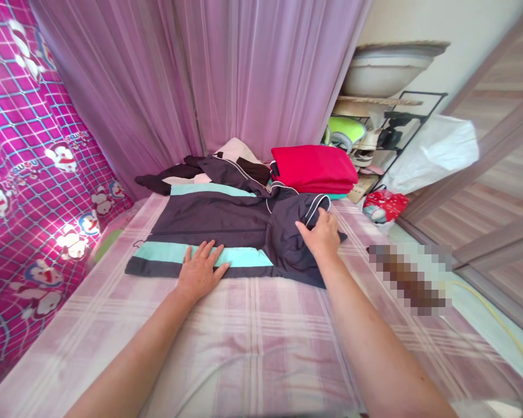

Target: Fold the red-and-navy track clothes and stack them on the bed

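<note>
A dark grey zip jacket [209, 215] with mint-green bands and white piping lies spread on the bed, its hem to the left. My left hand [200, 267] rests flat on the near mint band, fingers spread. At the right end, the jacket's bunched hood or collar part has a white-trimmed edge. My right hand [322, 235] is on that edge, thumb on one side and fingers curled over the cloth; the fingertips are partly hidden in the fabric.
Behind the jacket are a folded red stack [314, 168] and a heap of dark and pale clothes [239, 152]. A plaid sheet [226, 337] covers the bed. Purple curtains [253, 75] hang behind. A rack [401, 116] with a basin [387, 69] stands at the right, near a white bag [440, 151].
</note>
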